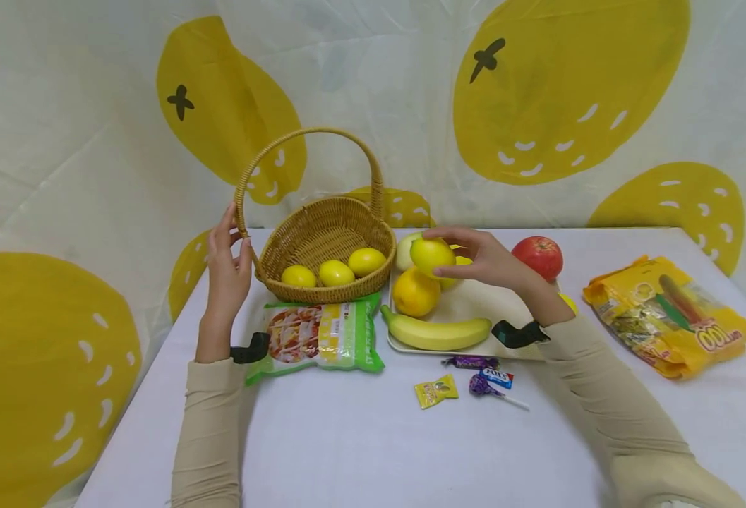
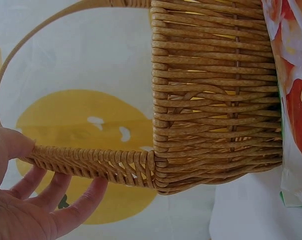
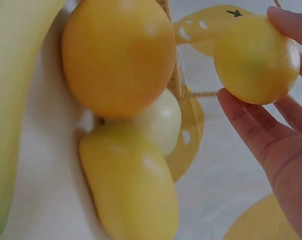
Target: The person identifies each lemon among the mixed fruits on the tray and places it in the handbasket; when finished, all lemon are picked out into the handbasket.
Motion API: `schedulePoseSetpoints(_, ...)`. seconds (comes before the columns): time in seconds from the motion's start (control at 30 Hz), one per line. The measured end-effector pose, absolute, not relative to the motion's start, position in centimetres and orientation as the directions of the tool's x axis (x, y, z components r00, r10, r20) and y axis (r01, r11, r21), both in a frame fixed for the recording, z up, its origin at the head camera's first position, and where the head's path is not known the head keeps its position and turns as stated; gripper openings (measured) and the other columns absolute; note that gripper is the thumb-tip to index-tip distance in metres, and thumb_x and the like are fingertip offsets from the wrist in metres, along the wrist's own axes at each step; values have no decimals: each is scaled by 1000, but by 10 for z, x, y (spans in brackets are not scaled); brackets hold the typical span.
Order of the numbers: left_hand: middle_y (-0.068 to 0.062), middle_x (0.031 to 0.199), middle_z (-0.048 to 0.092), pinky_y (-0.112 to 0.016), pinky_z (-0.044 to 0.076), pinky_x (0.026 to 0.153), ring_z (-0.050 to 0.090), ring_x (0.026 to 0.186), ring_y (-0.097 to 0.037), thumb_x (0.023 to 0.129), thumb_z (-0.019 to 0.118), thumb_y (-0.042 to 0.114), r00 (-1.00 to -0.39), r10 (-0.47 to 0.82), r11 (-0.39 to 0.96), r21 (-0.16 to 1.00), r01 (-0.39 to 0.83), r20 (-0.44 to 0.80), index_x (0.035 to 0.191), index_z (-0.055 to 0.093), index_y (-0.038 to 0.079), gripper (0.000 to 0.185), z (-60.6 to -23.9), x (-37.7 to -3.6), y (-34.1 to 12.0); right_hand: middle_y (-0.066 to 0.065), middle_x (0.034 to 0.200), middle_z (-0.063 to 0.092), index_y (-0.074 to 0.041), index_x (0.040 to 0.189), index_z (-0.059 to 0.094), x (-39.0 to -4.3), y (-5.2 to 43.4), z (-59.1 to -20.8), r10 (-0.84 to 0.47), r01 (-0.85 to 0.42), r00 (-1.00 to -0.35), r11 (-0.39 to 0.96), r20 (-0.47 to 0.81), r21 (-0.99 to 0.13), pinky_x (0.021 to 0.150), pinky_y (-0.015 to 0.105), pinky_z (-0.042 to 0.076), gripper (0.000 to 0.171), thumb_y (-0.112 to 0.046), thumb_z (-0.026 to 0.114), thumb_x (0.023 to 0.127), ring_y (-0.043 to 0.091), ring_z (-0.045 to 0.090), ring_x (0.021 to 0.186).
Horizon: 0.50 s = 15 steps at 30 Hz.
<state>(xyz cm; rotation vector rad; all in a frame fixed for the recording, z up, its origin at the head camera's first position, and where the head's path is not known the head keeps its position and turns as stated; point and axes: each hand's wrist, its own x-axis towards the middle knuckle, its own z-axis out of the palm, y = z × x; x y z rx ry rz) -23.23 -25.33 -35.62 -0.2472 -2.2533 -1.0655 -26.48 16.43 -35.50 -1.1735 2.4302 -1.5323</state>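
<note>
My left hand (image 1: 228, 271) holds the side of the handle (image 2: 91, 160) of a wicker basket (image 1: 312, 222), its thumb on one side and fingers on the other. Inside the basket, three lemons (image 1: 337, 272) lie along the near side. In my right hand (image 1: 490, 259) is another lemon (image 1: 432, 257), pinched between thumb and fingers and raised above a cream tray (image 1: 496, 303). On that tray lie an orange (image 1: 414, 292), a banana (image 1: 439, 332), a pale round fruit (image 3: 164, 122) and a yellow mango-like fruit (image 3: 131, 185).
A green-edged food packet (image 1: 322, 337) lies before the basket. Wrapped candies (image 1: 436, 391) and a purple lollipop (image 1: 479, 384) are in front of the tray. To the right are a red apple (image 1: 538, 257) and a yellow snack bag (image 1: 668, 314). A patterned curtain (image 1: 373, 63) hangs behind.
</note>
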Motion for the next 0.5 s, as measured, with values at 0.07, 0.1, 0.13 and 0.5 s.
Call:
schedulePoseSetpoints(0.07,-28,133,37,-57,54,81,51,121,-41,102,45,3,-788,-96,660,632,407,608,154,27,21,59,-356,-232,-254,12,138,54,-3,134,56,-271,149,-353,-615,-572,-707,205,350,-795,103,31,46,52,-5,75,85,22,51,121)
schedulePoseSetpoints(0.1,-28,133,37,-58,54,81,51,121,-40,102,45,3,-788,-97,662,631,405,608,154,26,22,59,-356,-232,-254,13,137,54,-3,134,56,-275,142,-353,-619,-572,-701,192,353,-798,103,34,47,52,-5,75,85,24,52,120)
schedulePoseSetpoints(0.13,-28,133,37,-58,54,81,51,121,-40,102,45,3,-788,-98,662,631,405,608,154,26,22,59,-356,-232,-254,13,138,54,-3,134,56,-279,134,-354,-623,-571,-698,187,353,-800,102,36,47,52,-5,75,85,25,52,120)
schedulePoseSetpoints(0.5,-23,139,36,-55,53,87,50,125,-33,102,47,7,-818,-112,638,672,376,564,154,26,11,56,-357,-233,-256,13,140,49,-3,141,48,-305,69,-368,-679,-488,-685,157,265,-859,88,32,50,52,-9,66,93,26,57,107)
